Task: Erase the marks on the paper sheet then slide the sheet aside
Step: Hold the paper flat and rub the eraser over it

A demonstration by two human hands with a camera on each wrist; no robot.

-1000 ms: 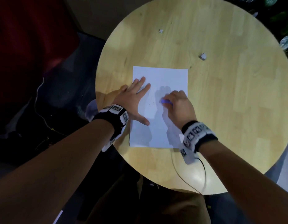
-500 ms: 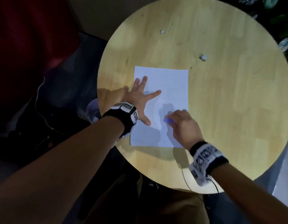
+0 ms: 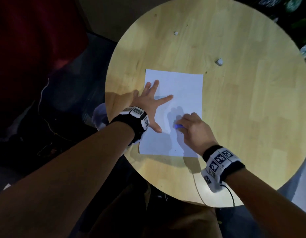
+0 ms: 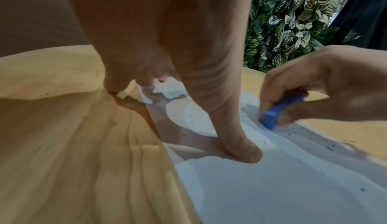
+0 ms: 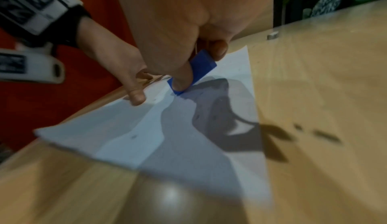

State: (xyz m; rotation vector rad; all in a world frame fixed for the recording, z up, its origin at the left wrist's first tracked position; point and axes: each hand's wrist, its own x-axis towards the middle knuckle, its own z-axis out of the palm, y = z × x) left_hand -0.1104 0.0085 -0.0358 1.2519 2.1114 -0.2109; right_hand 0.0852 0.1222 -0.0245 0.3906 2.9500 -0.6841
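Note:
A white paper sheet (image 3: 183,90) lies on the round wooden table (image 3: 243,109), with small dark specks (image 4: 328,148) scattered on it. My left hand (image 3: 148,103) lies flat with spread fingers on the sheet's left part, the thumb (image 4: 240,151) pressing down. My right hand (image 3: 193,127) pinches a blue eraser (image 3: 178,126) between thumb and fingers, its end touching the sheet's lower middle. The eraser (image 4: 274,113) stands tilted on the paper in the left wrist view; the right wrist view shows the eraser (image 5: 199,68) under the thumb.
Two small white scraps lie on the table, one (image 3: 219,61) beyond the sheet's far right corner, one (image 3: 175,33) farther back. A cable (image 3: 196,188) runs over the near table edge. Leafy plants (image 4: 293,20) stand behind the table. Dark floor and a red surface lie left.
My right hand with the eraser has moved from the sheet's middle toward its near part. My left hand has spread its fingers wider and shifted slightly left on the sheet.

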